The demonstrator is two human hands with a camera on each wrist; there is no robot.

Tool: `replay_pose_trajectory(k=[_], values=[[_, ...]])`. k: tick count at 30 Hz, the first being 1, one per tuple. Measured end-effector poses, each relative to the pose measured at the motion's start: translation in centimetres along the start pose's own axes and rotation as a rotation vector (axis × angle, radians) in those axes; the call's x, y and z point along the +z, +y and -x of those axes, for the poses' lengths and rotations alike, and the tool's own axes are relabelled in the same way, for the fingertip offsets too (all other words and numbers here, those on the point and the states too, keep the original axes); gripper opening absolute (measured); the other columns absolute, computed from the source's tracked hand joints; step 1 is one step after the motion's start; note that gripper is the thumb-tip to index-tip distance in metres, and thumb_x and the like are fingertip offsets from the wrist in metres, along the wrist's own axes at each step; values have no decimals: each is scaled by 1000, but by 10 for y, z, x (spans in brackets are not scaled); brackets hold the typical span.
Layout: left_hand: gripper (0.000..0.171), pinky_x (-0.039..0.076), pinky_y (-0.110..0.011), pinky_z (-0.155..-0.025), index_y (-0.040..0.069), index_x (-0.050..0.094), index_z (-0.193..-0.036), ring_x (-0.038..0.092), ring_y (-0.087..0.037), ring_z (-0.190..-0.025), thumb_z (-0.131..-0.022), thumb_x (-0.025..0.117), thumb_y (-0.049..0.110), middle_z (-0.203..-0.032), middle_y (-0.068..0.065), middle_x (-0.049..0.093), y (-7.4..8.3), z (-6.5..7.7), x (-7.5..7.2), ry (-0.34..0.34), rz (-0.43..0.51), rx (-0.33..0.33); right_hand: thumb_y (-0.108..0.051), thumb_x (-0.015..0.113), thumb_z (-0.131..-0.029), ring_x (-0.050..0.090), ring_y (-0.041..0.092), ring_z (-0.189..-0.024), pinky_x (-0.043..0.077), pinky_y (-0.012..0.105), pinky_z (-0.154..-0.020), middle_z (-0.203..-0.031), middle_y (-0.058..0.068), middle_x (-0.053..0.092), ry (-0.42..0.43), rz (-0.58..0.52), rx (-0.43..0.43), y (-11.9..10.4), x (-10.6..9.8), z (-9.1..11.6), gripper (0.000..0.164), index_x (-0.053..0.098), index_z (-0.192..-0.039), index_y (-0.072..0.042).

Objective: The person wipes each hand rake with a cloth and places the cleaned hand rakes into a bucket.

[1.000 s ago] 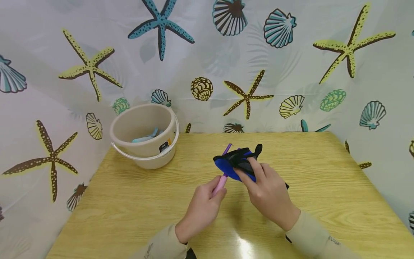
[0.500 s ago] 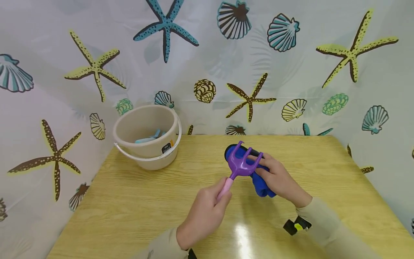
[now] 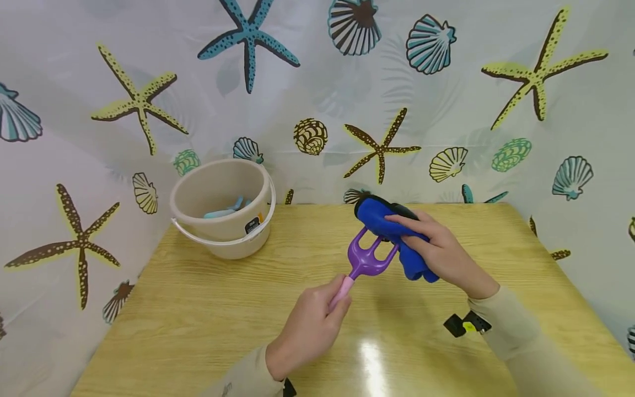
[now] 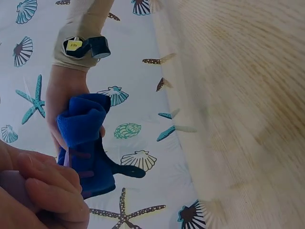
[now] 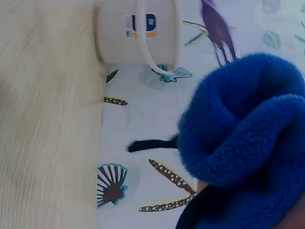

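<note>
My left hand grips the pink handle of a purple three-tined hand fork, tines pointing up and away. A plush blue cloth with black edging is bunched in my right hand, fingers laid over it and the thumb mostly hidden. In the head view the cloth overlaps the tine tips. The left wrist view shows the folded blue cloth behind the curled fingers, with a black tab sticking out. Close up in the right wrist view, the cloth's fleece hides most of that hand; the fork appears beyond it.
A beige bucket with a white handle stands at the table's back left, light blue items inside. Beneath my hands lies a wood-grain table. A curtain printed with shells and starfish hangs behind and at the sides.
The cloth, earlier black side up over the fork, now shows its blue side. My right hand has moved it up and right, uncovering the fork's head. My left hand keeps its grip.
</note>
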State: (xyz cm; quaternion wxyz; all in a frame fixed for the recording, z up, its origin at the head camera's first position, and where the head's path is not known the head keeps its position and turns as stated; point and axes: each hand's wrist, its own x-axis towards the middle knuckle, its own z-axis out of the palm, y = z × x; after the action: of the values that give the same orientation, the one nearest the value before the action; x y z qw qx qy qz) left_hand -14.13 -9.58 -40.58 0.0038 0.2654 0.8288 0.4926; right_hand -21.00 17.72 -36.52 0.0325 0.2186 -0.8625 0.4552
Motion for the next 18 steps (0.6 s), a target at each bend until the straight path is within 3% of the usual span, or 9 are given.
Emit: replay_pose_trajectory(k=[6,14,18], values=[[30,27,-11,-30,6,58,-126,34,0,-39,-96,54,10,-59,4,43,-3,3,-3,-65,3,21,-9,46,-100,51,32,-98,50,42,-67,-144,12,36,-111,-30,80,3,-4,-7,42,50,-139,-25],[30,25,-11,-30,12,59,-126,32,1,-37,-97,53,13,-57,5,42,-1,3,-5,-116,72,10,-14,46,-101,53,28,-95,51,43,-68,-134,11,43,28,8,58,2,-12,-12,38,52,-136,-26],[32,25,-11,-30,11,57,-129,31,1,-36,-97,53,14,-58,4,43,0,3,-5,-126,111,-9,-9,45,-100,52,26,-96,51,42,-68,-137,11,41,-45,49,1,8,-16,-11,40,52,-137,-23]])
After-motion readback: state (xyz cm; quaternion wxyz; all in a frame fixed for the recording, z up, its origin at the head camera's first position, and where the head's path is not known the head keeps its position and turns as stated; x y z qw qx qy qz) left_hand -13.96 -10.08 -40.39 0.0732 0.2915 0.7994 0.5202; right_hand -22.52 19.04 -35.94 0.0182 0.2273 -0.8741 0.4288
